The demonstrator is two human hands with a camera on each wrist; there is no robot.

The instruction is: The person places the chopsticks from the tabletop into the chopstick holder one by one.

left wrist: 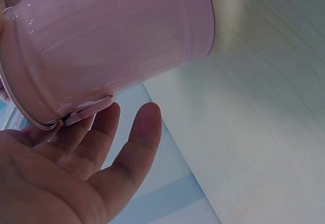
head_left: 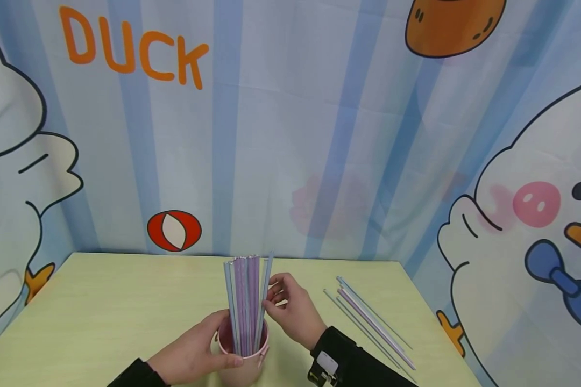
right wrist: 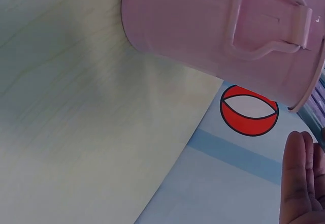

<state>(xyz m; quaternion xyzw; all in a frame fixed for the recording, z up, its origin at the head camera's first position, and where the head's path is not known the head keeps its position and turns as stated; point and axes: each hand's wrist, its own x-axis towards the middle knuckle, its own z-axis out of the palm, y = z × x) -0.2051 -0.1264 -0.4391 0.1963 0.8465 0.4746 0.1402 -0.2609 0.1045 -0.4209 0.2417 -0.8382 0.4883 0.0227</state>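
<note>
A pink bucket-shaped cup (head_left: 242,371) stands upright on the table with a bunch of purple and blue straws (head_left: 244,306) rising out of it. My left hand (head_left: 198,344) holds the cup at its rim, thumb across the front. In the left wrist view, the fingers of that left hand (left wrist: 86,163) lie beside the small handle of the cup (left wrist: 117,36). With thumb and fingers, my right hand (head_left: 292,309) pinches a blue straw (head_left: 267,285) at the right side of the bunch. Its lower end is inside the cup.
Several blue and purple straws (head_left: 375,328) lie loosely side by side on the right of the pale wooden table (head_left: 135,290). A blue-striped cloth (head_left: 281,134) with printed ducks hangs behind the table's far edge and along its sides.
</note>
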